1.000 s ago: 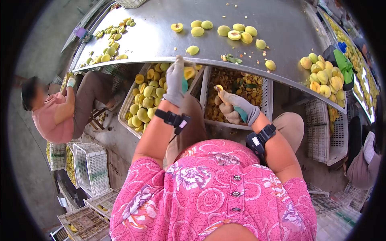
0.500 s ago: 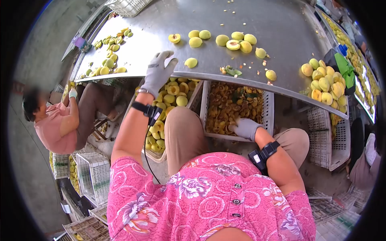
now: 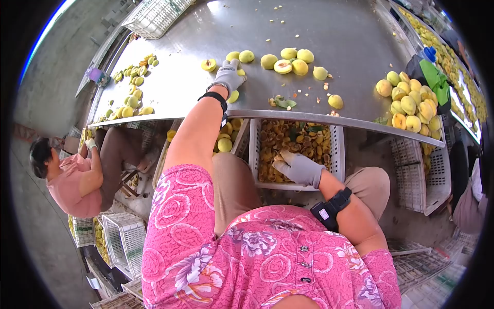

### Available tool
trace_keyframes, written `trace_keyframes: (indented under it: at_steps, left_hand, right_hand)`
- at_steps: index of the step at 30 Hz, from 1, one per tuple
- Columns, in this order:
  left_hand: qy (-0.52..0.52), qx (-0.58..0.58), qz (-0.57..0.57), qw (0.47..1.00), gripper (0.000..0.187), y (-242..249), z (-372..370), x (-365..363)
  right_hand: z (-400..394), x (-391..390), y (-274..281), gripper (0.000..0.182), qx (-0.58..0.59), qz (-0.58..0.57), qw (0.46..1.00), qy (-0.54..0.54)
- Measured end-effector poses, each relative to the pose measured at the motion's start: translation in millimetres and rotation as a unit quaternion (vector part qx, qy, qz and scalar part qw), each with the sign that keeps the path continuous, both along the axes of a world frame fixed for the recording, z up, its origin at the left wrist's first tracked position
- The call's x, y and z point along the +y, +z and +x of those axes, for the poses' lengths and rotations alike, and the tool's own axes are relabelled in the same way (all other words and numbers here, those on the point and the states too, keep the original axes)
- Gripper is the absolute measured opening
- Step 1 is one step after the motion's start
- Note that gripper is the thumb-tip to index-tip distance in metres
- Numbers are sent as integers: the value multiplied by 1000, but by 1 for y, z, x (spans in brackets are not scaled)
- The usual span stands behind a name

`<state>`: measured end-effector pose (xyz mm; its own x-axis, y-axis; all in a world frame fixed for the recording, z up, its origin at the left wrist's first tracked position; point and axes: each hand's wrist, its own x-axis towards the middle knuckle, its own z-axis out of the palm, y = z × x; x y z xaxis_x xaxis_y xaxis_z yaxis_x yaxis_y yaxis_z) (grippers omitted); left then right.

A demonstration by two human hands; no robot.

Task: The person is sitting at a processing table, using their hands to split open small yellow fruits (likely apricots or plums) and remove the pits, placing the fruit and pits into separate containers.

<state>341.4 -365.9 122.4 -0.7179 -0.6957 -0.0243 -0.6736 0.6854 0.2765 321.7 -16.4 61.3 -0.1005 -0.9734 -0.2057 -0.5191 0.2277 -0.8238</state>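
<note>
From where I stand, a broad metal table [image 3: 355,51] fills the room's middle, pale light glaring off its left side. Grey concrete floor [image 3: 43,103] stretches away left, past a low wooden stool [image 3: 129,189]. White plastic crates [image 3: 409,177] stand stacked under the right end, near another table [image 3: 467,123].

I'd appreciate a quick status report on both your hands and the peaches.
Left hand at a peach on the metal table. Right hand over the scrap crate, grip unclear. Other peaches nearby, none visibly blocking.
</note>
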Motion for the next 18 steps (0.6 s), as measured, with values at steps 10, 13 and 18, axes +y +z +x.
trace_keyframes:
  at_steps: [10,13,18]
  left_hand:
    - [26,504,537,676,22,-5,46,82]
    - [24,548,603,579,26,1,56,122]
    - [56,515,612,597,42,5,63,180]
  right_hand:
    - [4,-4,62,27,-251,-18,956,-149]
    - [1,-3,66,25,-316,-31,933,-168]
    - [2,-9,55,21,-214,-168,942,-195]
